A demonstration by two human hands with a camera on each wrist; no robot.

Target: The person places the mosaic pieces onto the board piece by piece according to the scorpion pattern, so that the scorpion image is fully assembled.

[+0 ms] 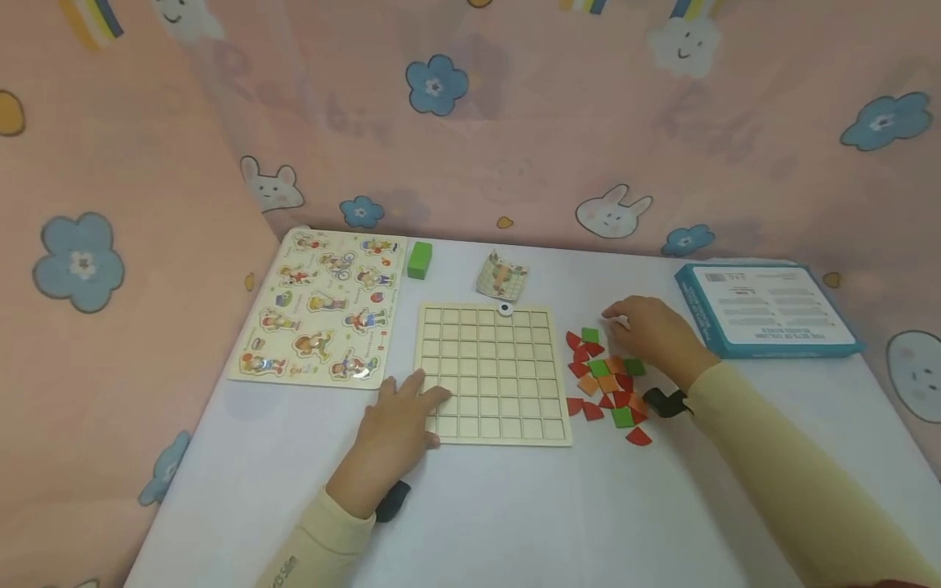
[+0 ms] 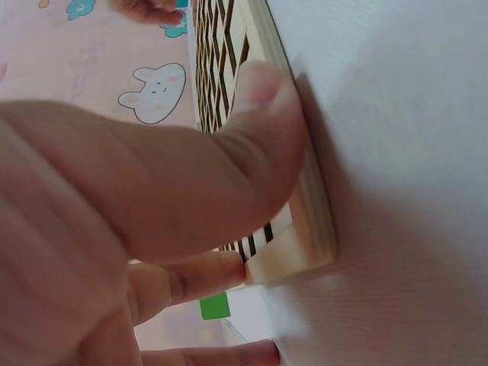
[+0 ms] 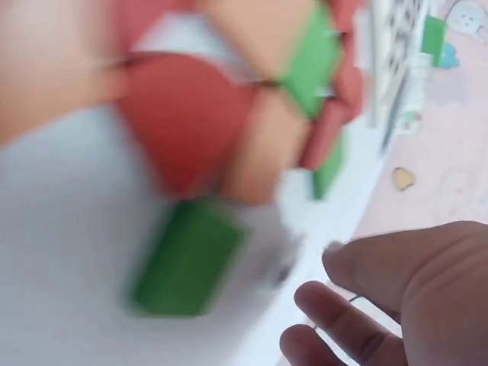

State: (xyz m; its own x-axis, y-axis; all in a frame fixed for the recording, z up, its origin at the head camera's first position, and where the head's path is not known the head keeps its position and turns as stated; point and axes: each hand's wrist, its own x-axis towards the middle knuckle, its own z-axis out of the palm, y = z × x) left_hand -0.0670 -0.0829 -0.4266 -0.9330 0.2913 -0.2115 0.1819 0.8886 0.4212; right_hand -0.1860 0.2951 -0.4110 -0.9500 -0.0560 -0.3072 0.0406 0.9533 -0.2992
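A pale wooden grid board (image 1: 492, 376) with square recesses lies in the middle of the table. My left hand (image 1: 393, 425) rests on its near left corner, fingers spread; in the left wrist view the thumb (image 2: 263, 145) lies over the board's edge. Right of the board is a loose cluster of flat pieces: red fan-shaped pieces (image 1: 638, 437), orange pieces (image 1: 588, 385) and green squares (image 1: 622, 417). Just beyond the cluster's right side is my right hand (image 1: 654, 335), its fingers loosely bent with nothing visible between them. In the right wrist view a green square (image 3: 191, 259) lies near that hand.
A picture puzzle board (image 1: 316, 310) lies at the left, with a green block (image 1: 420, 260) beside it. Behind the grid board are a small patterned card (image 1: 502, 276) and a round eye-like disc (image 1: 505, 309). At the back right lies a blue-edged box (image 1: 772, 310).
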